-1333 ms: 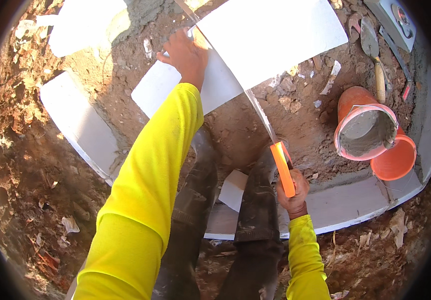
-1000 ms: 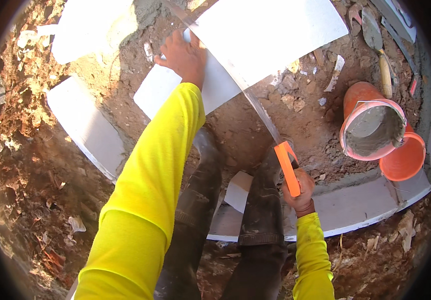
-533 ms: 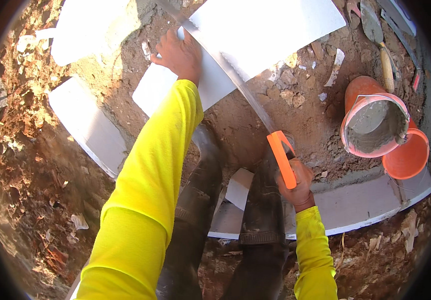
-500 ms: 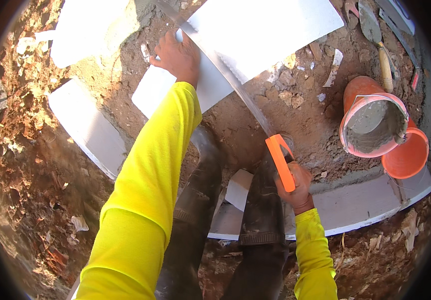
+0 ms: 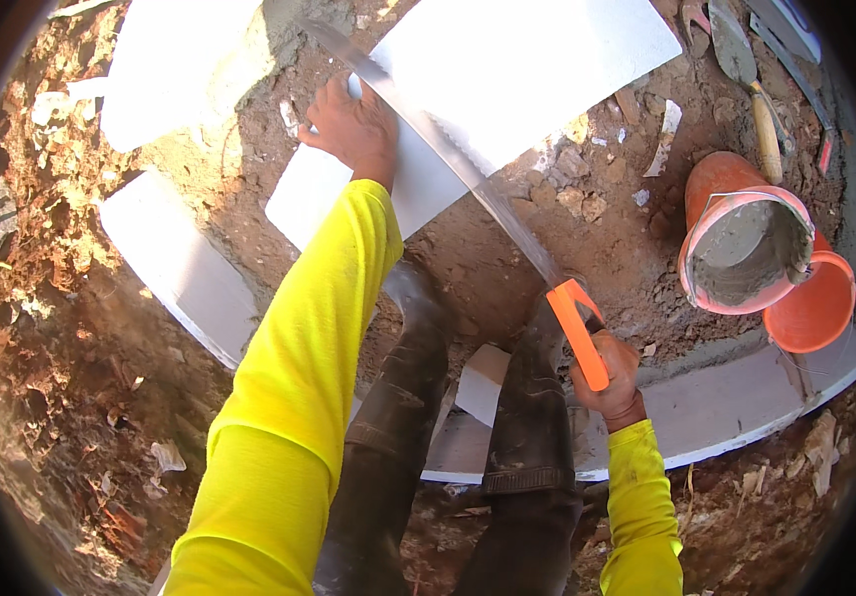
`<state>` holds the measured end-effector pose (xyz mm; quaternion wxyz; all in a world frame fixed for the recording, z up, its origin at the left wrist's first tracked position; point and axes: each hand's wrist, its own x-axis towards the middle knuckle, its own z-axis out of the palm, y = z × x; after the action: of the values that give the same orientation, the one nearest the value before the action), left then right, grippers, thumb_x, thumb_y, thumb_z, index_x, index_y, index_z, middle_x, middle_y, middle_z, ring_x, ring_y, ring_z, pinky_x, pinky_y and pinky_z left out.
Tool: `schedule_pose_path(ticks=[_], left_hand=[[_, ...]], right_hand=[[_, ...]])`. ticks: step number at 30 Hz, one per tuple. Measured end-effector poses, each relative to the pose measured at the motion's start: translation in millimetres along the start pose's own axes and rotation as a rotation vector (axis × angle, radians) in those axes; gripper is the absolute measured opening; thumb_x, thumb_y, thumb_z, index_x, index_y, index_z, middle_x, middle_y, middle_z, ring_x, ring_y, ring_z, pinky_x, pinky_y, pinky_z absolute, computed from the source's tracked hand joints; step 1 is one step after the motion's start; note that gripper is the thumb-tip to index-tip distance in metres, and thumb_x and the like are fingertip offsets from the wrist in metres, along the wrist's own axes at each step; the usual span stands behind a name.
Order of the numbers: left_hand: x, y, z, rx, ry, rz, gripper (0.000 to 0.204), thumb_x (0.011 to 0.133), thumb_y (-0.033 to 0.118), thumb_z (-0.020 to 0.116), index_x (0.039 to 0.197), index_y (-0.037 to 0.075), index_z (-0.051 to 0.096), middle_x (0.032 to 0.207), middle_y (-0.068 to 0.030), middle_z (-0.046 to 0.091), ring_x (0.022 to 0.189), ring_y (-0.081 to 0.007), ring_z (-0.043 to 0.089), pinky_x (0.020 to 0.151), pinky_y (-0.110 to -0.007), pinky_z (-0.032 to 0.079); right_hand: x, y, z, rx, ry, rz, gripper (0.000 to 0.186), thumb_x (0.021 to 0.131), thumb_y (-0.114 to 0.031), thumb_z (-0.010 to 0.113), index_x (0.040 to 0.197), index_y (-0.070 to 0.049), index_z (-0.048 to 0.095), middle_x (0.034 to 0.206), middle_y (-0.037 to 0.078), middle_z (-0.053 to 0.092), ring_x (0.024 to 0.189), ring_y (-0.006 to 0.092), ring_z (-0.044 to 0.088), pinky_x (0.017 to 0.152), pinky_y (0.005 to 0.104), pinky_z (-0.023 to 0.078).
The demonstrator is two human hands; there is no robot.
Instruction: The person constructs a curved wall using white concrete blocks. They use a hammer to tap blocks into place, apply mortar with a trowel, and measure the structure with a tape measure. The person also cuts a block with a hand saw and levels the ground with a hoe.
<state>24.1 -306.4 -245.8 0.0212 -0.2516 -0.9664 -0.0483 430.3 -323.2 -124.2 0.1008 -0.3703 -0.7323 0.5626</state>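
Grip of your right hand (image 5: 609,375) is clenched round the orange, angular handle (image 5: 579,338) of a long, steel-bladed handsaw (image 5: 502,214), at four o'clock from the centre of your view; the blade slants up to its tip at eleven. It lies across a white, flat-faced block (image 5: 547,79) at twelve o'clock, dividing its broad sunlit part from a narrower, partly shaded one. Your left hand (image 5: 351,127) rests palm down on that narrower part, towards eleven; whether its fingers hook an edge, you cannot tell.

Your cut appears under way: the blade sits on its line, but the depth is hidden, so how much remains to saw cannot be judged. No gap shows the parts separated.

Farther out, a pale rectangular block (image 5: 185,263) lies at nine o'clock, a wooden-handled metal trowel (image 5: 734,45) at two, and an orange bucket of grey mortar (image 5: 721,179) at three.
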Motion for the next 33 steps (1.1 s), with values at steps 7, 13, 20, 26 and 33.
schedule_pose_path(ticks=[7, 13, 20, 26, 33], left_hand=[[-1, -4, 0, -0.011, -0.011, 0.008, 0.032, 0.093, 0.039, 0.056, 0.11, 0.015, 0.067, 0.106, -0.0055, 0.065, 0.112, -0.0267, 0.054, 0.109, -0.052, 0.02], [-1, 1, -1, -0.001, -0.059, -0.008, 0.033, 0.096, 0.034, 0.051, 0.113, 0.009, 0.065, 0.11, -0.0071, 0.063, 0.113, -0.0285, 0.053, 0.109, -0.053, 0.019], [-4, -3, -8, -0.034, -0.003, 0.143, 0.038, 0.098, 0.03, 0.045, 0.123, 0.004, 0.058, 0.118, -0.0123, 0.06, 0.118, -0.0304, 0.049, 0.11, -0.053, 0.019], [-8, -8, -4, -0.015, 0.018, 0.166, 0.039, 0.097, 0.029, 0.045, 0.123, 0.003, 0.056, 0.119, -0.0131, 0.059, 0.119, -0.0309, 0.05, 0.109, -0.054, 0.019], [-8, -1, -6, -0.017, -0.008, 0.157, 0.038, 0.097, 0.029, 0.044, 0.123, 0.004, 0.057, 0.118, -0.0132, 0.059, 0.118, -0.031, 0.05, 0.109, -0.053, 0.02]], right_hand=[[-2, -3, 1, 0.007, -0.001, -0.014, 0.022, 0.064, 0.005, 0.065, 0.082, -0.004, 0.056, 0.069, 0.011, 0.058, 0.057, 0.0326, 0.059, 0.054, 0.0385, 0.049], [24, -15, 7, -0.034, -0.016, 0.01, 0.023, 0.065, -0.002, 0.074, 0.082, -0.007, 0.058, 0.07, 0.01, 0.056, 0.059, 0.0334, 0.06, 0.053, 0.041, 0.048], [-18, 2, -8, 0.01, 0.006, 0.023, 0.019, 0.068, -0.003, 0.073, 0.079, -0.004, 0.058, 0.069, 0.011, 0.058, 0.06, 0.0323, 0.062, 0.056, 0.0405, 0.051], [52, -27, 21, 0.034, -0.008, 0.044, 0.022, 0.069, -0.003, 0.074, 0.083, -0.004, 0.057, 0.076, 0.012, 0.059, 0.066, 0.0348, 0.062, 0.058, 0.0414, 0.051], [54, -21, 12, -0.069, -0.035, -0.061, 0.018, 0.066, 0.003, 0.063, 0.082, -0.003, 0.058, 0.07, 0.012, 0.061, 0.062, 0.034, 0.065, 0.059, 0.0392, 0.053]])
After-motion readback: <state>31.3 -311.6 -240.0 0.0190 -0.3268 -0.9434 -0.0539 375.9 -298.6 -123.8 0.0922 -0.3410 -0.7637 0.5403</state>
